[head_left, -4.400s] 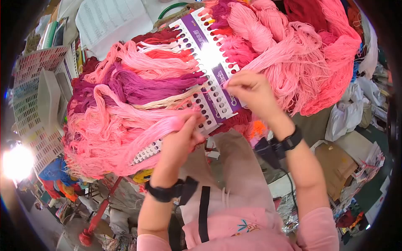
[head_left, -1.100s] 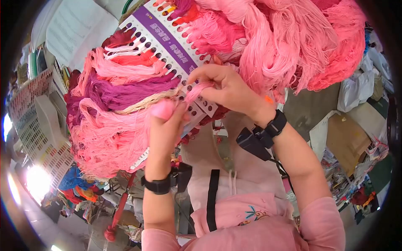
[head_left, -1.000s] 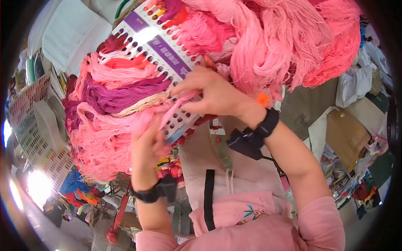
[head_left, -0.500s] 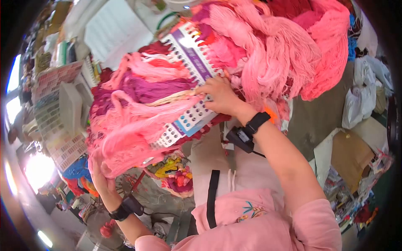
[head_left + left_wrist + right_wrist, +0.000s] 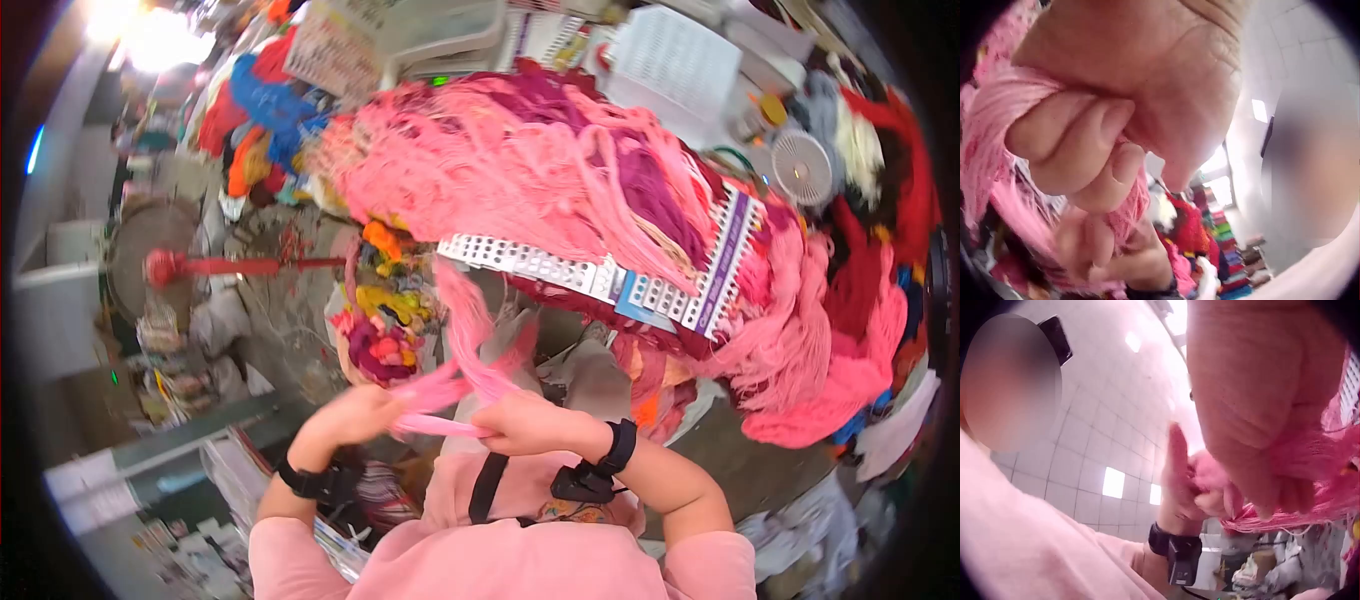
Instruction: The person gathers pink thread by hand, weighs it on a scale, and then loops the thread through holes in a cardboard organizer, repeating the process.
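Note:
A loose pink skein (image 5: 462, 310) hangs between both hands over the lap, apart from the pile. The left hand (image 5: 358, 415) grips one part of it; in the left wrist view that hand's (image 5: 1085, 137) fingers are curled round the pink strands (image 5: 997, 119). On the other side the right hand (image 5: 530, 422) holds the skein, its fingers curled over the thread in the right wrist view, where the hand (image 5: 1260, 419) partly hides the strands (image 5: 1316, 462). The punched thread card (image 5: 722, 260) lies further off, with pink and purple skeins (image 5: 480, 170) beside it.
White perforated strips (image 5: 530, 262) and a blue card (image 5: 645, 300) edge the pile. Behind stand a white tray (image 5: 440, 30), printed sheets (image 5: 675, 70) and a small fan (image 5: 802, 167). A red pole (image 5: 230, 266) and coloured yarn bundles (image 5: 385, 340) are at the left.
The head view has turned, placing the pile and card further ahead. The right hand has left the card, and both hands have come together near the lap with the pink skein off the pile.

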A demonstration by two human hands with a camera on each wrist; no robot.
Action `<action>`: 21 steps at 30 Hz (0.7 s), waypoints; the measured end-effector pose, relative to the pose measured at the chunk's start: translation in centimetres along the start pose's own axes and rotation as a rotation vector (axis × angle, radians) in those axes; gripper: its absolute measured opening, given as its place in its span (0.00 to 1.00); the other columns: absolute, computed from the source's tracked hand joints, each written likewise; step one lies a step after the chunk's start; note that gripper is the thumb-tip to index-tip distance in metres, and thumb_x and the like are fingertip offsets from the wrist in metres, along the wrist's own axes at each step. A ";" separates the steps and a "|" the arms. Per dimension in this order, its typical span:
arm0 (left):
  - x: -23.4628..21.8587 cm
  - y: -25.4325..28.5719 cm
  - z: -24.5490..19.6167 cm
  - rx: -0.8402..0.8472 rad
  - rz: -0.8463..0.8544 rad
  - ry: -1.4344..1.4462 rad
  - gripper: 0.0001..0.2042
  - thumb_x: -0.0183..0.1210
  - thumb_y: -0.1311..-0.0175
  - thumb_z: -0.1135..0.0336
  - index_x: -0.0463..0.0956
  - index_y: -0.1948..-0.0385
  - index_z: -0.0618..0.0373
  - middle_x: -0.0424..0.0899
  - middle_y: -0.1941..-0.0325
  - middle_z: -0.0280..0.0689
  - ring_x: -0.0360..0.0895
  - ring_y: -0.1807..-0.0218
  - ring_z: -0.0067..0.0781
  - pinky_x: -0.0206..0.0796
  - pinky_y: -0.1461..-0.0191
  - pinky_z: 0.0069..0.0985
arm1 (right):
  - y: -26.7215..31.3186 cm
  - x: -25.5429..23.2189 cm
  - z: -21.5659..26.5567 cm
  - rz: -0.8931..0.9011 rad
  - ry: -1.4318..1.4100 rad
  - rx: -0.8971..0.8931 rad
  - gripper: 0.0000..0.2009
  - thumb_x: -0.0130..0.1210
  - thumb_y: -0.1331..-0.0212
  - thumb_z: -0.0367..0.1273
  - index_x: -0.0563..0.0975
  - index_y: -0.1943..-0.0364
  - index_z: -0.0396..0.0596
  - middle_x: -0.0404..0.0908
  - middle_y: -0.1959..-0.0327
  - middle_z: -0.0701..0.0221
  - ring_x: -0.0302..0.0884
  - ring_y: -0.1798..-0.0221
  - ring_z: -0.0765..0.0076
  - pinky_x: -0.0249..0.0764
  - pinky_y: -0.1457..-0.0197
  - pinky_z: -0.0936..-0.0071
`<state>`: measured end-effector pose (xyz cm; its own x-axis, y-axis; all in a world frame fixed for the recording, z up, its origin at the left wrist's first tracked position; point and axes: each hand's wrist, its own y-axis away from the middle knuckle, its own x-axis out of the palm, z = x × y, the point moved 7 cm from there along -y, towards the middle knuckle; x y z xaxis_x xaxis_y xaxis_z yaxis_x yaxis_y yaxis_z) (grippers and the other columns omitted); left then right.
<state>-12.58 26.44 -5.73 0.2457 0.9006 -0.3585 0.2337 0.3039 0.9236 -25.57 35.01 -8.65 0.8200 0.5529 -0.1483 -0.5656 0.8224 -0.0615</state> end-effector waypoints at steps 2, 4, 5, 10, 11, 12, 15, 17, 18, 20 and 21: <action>-0.2 -0.5 4.4 -0.148 -0.253 -0.269 0.15 0.45 0.48 0.56 0.73 0.65 0.53 0.76 0.73 0.42 0.74 0.70 0.41 0.65 0.66 0.33 | -1.6 0.8 0.6 0.036 0.091 0.021 0.06 0.49 0.63 0.30 0.69 0.79 0.44 0.69 0.85 0.60 0.67 0.80 0.52 0.61 0.78 0.60; 1.6 -2.0 5.9 0.070 -0.483 -0.195 0.13 0.50 0.51 0.60 0.74 0.67 0.55 0.76 0.73 0.41 0.72 0.68 0.42 0.64 0.65 0.31 | -3.5 2.7 1.7 0.163 0.268 0.137 0.06 0.49 0.65 0.30 0.71 0.78 0.45 0.70 0.85 0.60 0.68 0.78 0.53 0.63 0.77 0.62; 2.7 -3.3 4.4 0.224 -0.391 0.096 0.11 0.51 0.51 0.64 0.73 0.68 0.58 0.75 0.70 0.42 0.72 0.67 0.39 0.64 0.64 0.29 | -4.5 3.7 1.8 0.208 0.281 0.122 0.06 0.49 0.65 0.30 0.71 0.78 0.45 0.70 0.85 0.60 0.68 0.78 0.53 0.63 0.77 0.62; 9.8 -1.8 1.3 0.612 0.784 0.810 0.11 0.47 0.45 0.68 0.69 0.63 0.63 0.74 0.74 0.36 0.70 0.72 0.18 0.62 0.72 0.15 | -8.9 3.8 -1.4 0.137 0.092 0.335 0.17 0.55 0.64 0.30 0.70 0.64 0.47 0.73 0.82 0.64 0.71 0.80 0.62 0.66 0.78 0.69; 8.7 -0.7 2.4 0.621 0.743 0.857 0.11 0.47 0.45 0.68 0.69 0.63 0.63 0.74 0.74 0.36 0.70 0.72 0.18 0.62 0.72 0.15 | -9.4 5.1 -1.7 0.174 -0.116 0.306 0.18 0.55 0.62 0.30 0.68 0.62 0.45 0.73 0.81 0.67 0.71 0.82 0.68 0.66 0.81 0.73; 5.1 1.0 2.7 0.900 0.509 1.147 0.11 0.48 0.46 0.69 0.68 0.62 0.63 0.75 0.74 0.37 0.70 0.73 0.18 0.62 0.74 0.15 | -9.3 7.6 -2.4 0.375 -0.464 0.502 0.19 0.56 0.61 0.30 0.67 0.60 0.46 0.71 0.82 0.71 0.68 0.84 0.74 0.64 0.83 0.78; 1.3 1.9 8.8 1.090 -0.062 1.827 0.13 0.48 0.46 0.68 0.66 0.61 0.64 0.75 0.68 0.39 0.71 0.73 0.24 0.65 0.70 0.21 | -9.4 13.5 -2.2 0.705 -0.813 0.960 0.12 0.52 0.53 0.33 0.70 0.63 0.46 0.64 0.84 0.81 0.57 0.88 0.88 0.53 0.88 0.88; 1.9 1.8 14.7 0.676 -0.607 2.350 0.18 0.47 0.44 0.59 0.66 0.59 0.64 0.73 0.63 0.41 0.72 0.67 0.30 0.66 0.61 0.28 | -12.7 14.4 -2.2 0.507 -0.701 0.989 0.06 0.50 0.54 0.30 0.71 0.70 0.47 0.67 0.87 0.75 0.63 0.87 0.77 0.58 0.86 0.80; 3.3 1.1 16.8 0.680 -0.631 2.373 0.18 0.47 0.44 0.59 0.66 0.59 0.64 0.73 0.63 0.41 0.72 0.67 0.30 0.66 0.61 0.28 | -13.8 15.3 -2.6 0.532 -0.681 1.000 0.06 0.50 0.54 0.30 0.71 0.70 0.47 0.67 0.87 0.75 0.63 0.87 0.77 0.58 0.86 0.80; 10.2 -2.9 19.3 0.279 -0.131 2.663 0.23 0.43 0.45 0.50 0.66 0.60 0.65 0.72 0.60 0.44 0.71 0.60 0.34 0.63 0.54 0.32 | -19.7 12.9 -0.5 0.163 0.396 0.107 0.09 0.49 0.62 0.24 0.71 0.72 0.46 0.69 0.84 0.64 0.70 0.80 0.61 0.64 0.79 0.73; 10.5 -2.3 17.9 0.510 0.331 2.673 0.25 0.41 0.44 0.47 0.68 0.63 0.65 0.74 0.63 0.43 0.71 0.61 0.33 0.63 0.54 0.31 | -20.8 13.7 0.0 0.183 0.404 0.096 0.09 0.49 0.62 0.24 0.71 0.72 0.46 0.69 0.84 0.64 0.70 0.80 0.61 0.64 0.79 0.73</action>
<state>6.28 29.61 -14.09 -0.4339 -0.5448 0.7175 0.5666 0.4541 0.6875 -2.58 25.50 -9.42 0.5961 0.6097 -0.5224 -0.6719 0.7350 0.0910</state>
